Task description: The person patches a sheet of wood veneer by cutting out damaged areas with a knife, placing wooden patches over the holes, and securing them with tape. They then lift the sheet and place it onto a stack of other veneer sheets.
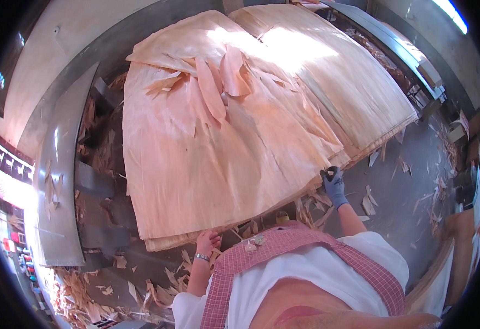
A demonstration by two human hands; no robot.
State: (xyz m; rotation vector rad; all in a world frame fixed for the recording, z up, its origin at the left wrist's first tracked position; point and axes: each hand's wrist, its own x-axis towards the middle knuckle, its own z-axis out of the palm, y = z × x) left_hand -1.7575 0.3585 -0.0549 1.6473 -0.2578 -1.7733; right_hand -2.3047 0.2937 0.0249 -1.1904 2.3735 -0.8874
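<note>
A large stack of thin wood veneer sheets lies in front of me, its top sheet wrinkled. My right hand, in a blue-grey work glove with dark fingertips, pinches the near right edge of the top sheet. My left hand is bare and wears a metal-banded watch. It hovers by the near left edge of the stack, fingers loosely curled, with nothing seen in it. Torn, curled veneer pieces lie on the stack towards its far side.
A second veneer stack adjoins on the right. On the left runs a long metal-topped bench. Veneer scraps litter the floor at lower left and right. Boards stand at the right rim.
</note>
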